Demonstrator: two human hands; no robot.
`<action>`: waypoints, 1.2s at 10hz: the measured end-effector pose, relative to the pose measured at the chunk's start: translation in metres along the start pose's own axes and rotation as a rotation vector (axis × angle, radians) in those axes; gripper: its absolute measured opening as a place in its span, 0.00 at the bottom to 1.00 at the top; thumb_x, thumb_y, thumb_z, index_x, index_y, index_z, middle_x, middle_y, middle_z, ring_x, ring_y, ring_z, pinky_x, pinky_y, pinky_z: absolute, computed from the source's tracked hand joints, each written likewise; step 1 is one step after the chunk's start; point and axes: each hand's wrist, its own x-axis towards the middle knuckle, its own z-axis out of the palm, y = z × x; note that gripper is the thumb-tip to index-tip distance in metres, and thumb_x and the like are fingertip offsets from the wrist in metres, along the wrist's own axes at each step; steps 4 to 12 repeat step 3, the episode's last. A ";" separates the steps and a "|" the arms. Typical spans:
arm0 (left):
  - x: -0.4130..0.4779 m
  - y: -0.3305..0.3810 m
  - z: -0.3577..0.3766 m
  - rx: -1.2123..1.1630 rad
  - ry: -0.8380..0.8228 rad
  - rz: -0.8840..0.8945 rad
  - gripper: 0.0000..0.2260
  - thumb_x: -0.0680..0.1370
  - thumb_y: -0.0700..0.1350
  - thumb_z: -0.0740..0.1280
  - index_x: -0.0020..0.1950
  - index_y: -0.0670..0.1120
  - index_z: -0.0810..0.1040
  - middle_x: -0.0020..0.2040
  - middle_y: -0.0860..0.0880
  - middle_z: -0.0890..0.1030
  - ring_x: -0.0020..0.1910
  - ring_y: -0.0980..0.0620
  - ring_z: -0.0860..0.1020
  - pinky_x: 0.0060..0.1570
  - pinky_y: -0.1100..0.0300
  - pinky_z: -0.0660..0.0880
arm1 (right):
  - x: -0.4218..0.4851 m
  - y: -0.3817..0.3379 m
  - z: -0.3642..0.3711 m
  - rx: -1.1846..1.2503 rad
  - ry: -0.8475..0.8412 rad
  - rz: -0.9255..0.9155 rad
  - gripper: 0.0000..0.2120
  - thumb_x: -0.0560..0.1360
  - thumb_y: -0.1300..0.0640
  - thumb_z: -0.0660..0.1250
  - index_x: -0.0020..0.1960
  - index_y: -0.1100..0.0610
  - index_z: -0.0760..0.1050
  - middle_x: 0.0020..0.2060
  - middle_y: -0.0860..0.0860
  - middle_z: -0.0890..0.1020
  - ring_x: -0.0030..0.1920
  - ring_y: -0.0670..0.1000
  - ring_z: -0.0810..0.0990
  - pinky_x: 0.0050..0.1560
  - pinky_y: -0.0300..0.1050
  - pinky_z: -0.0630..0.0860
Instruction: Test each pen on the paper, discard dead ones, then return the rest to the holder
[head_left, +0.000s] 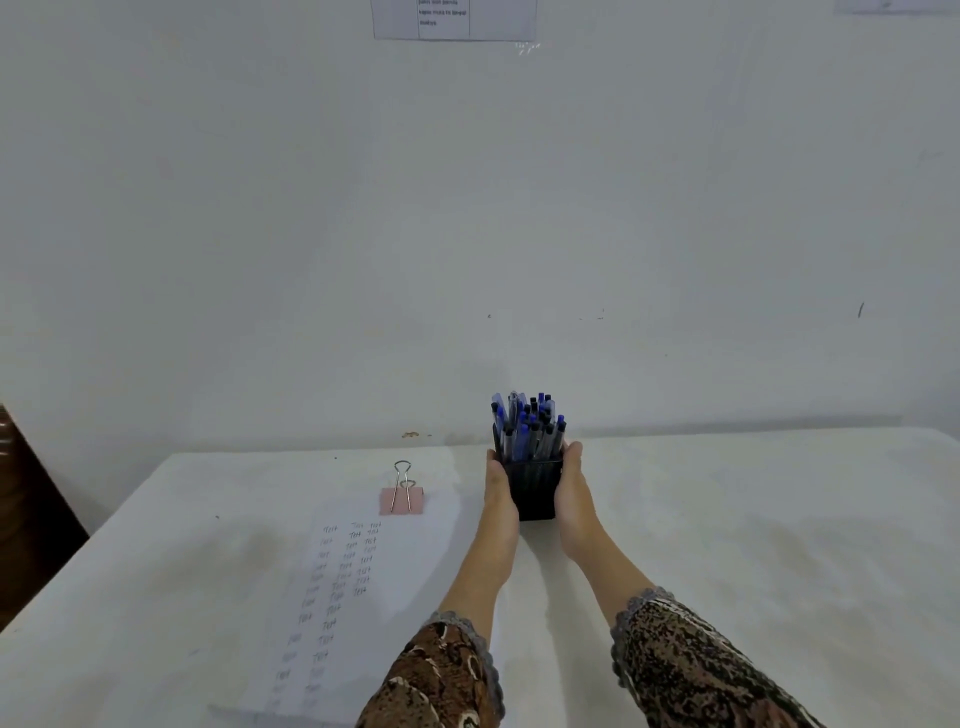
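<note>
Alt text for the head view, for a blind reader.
Left hand and right hand press the sides of a black holder full of pens on a white table; beside it, scribbled paper with a pink binder clip.

Table: before the wall.
Holder: on the table, near its far edge.
Pens: upright in the holder.
Left hand: flat against the holder at 9 o'clock.
Right hand: flat against it at 3 o'clock.
Paper: on the table, 8 o'clock from the holder.
Clip: on the paper's far end, 9 o'clock from the holder.
Notice: on the wall, 12 o'clock.
</note>
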 end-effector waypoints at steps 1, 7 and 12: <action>-0.013 -0.002 -0.004 0.053 0.000 -0.026 0.24 0.81 0.59 0.42 0.73 0.54 0.61 0.71 0.51 0.67 0.69 0.56 0.63 0.69 0.58 0.59 | -0.014 -0.005 0.003 -0.051 0.094 -0.040 0.19 0.83 0.48 0.43 0.53 0.36 0.72 0.51 0.43 0.79 0.52 0.39 0.76 0.51 0.40 0.74; -0.055 0.010 -0.016 0.016 0.054 -0.019 0.21 0.82 0.50 0.52 0.75 0.52 0.55 0.74 0.54 0.60 0.72 0.55 0.60 0.68 0.60 0.56 | -0.044 -0.003 -0.002 -0.047 0.223 -0.061 0.17 0.82 0.53 0.50 0.69 0.47 0.67 0.66 0.43 0.71 0.67 0.47 0.69 0.67 0.45 0.65; -0.055 0.010 -0.016 0.016 0.054 -0.019 0.21 0.82 0.50 0.52 0.75 0.52 0.55 0.74 0.54 0.60 0.72 0.55 0.60 0.68 0.60 0.56 | -0.044 -0.003 -0.002 -0.047 0.223 -0.061 0.17 0.82 0.53 0.50 0.69 0.47 0.67 0.66 0.43 0.71 0.67 0.47 0.69 0.67 0.45 0.65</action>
